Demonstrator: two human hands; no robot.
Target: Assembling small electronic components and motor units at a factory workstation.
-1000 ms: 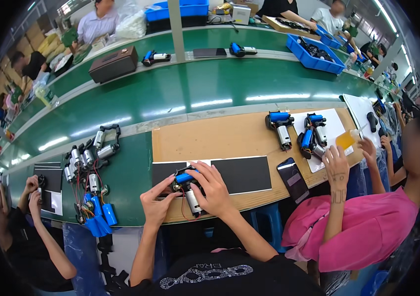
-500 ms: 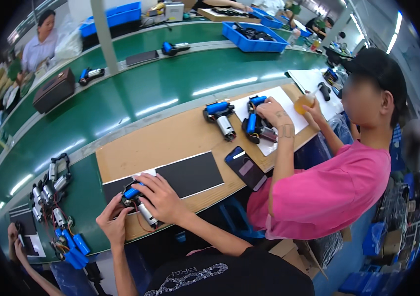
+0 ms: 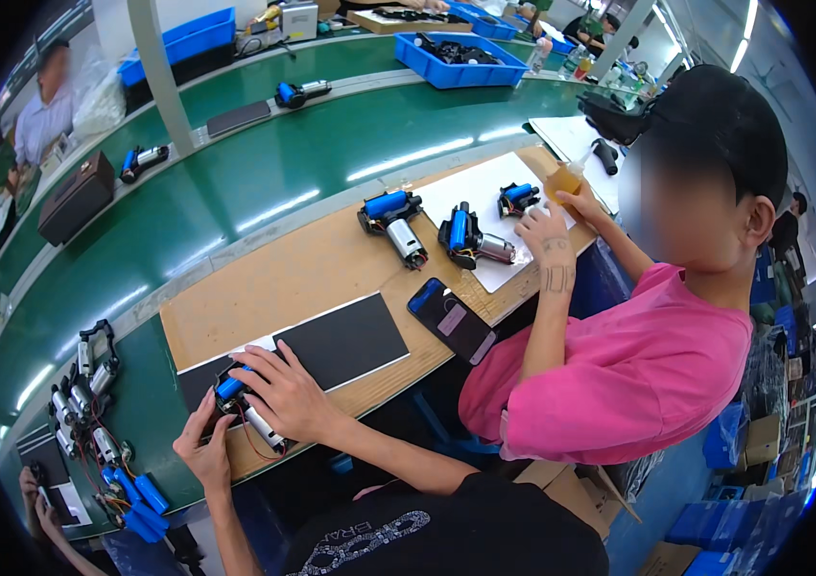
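A motor assembly [image 3: 262, 425] with a silver motor, a blue battery cell and thin red wires rests on a black mat [image 3: 341, 338] at the board's near edge. My left hand [image 3: 204, 444] pinches its left end between thumb and fingers. Over its top lies my right hand [image 3: 290, 398], fingers bent around the blue cell, which shows between them. The fingertips hide much of the black housing. Two similar assemblies, one with its motor pointing toward me [image 3: 398, 228] and one turned sideways [image 3: 470, 238], stand farther right on the brown board [image 3: 264, 278].
To the right, a co-worker in pink [image 3: 619, 370] holds a bottle of amber liquid [image 3: 563, 180] by a small assembly [image 3: 519, 199]. A phone [image 3: 451, 320] lies between us. Wired motors [image 3: 101, 442] and blue cells [image 3: 144, 514] are heaped at left. Beyond the green belt stands a blue bin [image 3: 461, 62].
The whole view has shifted, moving the bench leftward in the picture. The co-worker's hand has moved off the sideways assembly to the small one by the bottle. My hands keep their hold.
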